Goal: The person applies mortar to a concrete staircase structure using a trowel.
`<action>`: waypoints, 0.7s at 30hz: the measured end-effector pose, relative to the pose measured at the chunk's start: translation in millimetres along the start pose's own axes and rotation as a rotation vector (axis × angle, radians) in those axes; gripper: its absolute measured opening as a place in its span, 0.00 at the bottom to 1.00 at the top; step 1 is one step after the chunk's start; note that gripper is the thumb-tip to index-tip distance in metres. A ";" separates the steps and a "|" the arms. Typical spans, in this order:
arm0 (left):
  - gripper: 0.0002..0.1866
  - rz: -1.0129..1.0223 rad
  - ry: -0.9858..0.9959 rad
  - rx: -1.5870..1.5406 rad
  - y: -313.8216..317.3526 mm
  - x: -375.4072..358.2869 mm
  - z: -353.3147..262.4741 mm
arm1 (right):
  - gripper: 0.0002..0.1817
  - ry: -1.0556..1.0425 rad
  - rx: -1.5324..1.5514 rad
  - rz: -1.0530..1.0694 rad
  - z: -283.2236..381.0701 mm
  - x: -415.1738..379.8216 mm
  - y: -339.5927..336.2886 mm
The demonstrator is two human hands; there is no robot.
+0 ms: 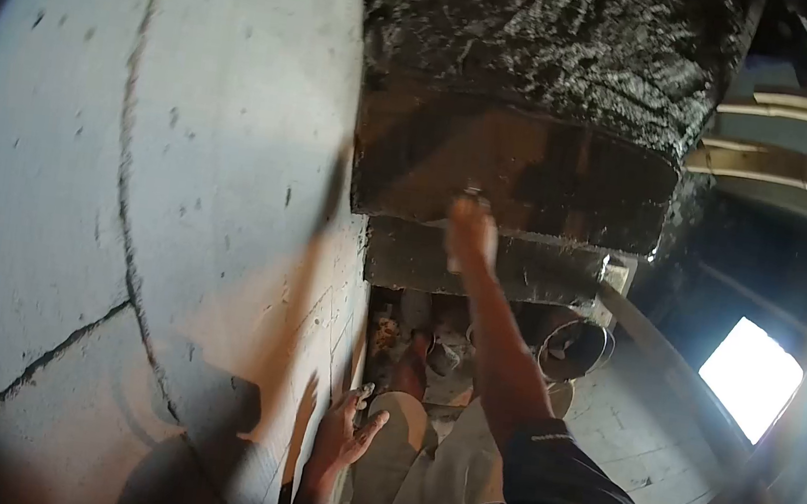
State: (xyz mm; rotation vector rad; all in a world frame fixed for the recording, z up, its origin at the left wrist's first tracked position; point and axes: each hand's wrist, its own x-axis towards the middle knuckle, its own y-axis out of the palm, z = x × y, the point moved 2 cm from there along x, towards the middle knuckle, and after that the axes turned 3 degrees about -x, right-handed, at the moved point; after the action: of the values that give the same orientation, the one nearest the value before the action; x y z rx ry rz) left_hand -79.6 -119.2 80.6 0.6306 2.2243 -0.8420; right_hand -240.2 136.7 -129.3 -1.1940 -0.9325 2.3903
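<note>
Overhead, the black-coated beam (548,58) meets the pale block wall (132,168). Right hand (471,235), raised against the beam's lower face, grips a small pale tool (472,196). Left hand (346,431) rests open-fingered against the wall. A bucket (573,348) stands on the floor below.

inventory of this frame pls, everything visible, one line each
block wall: 1, pale grey with dark joints, fills the left
dark coated surface: 1, black, wet-looking and rough, top centre
lower ledge: 1, dark grey-brown, under the coated surface
bucket: 1, dark, on the floor right of the forearm
floor: 1, pale grey, lower right
bright opening: 1, white glare, right
small tool: 1, too blurred to name, at the raised hand
left hand: 1, bare, fingers spread against the wall
right hand: 1, bare, raised to the coated surface, gripping the tool
dark sleeve: 1, right arm
</note>
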 end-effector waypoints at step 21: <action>0.26 0.170 -0.062 -0.055 30.1 5.4 20.6 | 0.12 -0.389 -0.299 -0.050 4.7 9.5 -39.9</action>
State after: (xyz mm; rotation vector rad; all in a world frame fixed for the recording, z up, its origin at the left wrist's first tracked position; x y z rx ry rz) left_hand -55.8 -112.4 53.4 0.7457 2.0973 -0.7026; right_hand -250.2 169.3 -106.0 -0.7886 -1.4633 2.5549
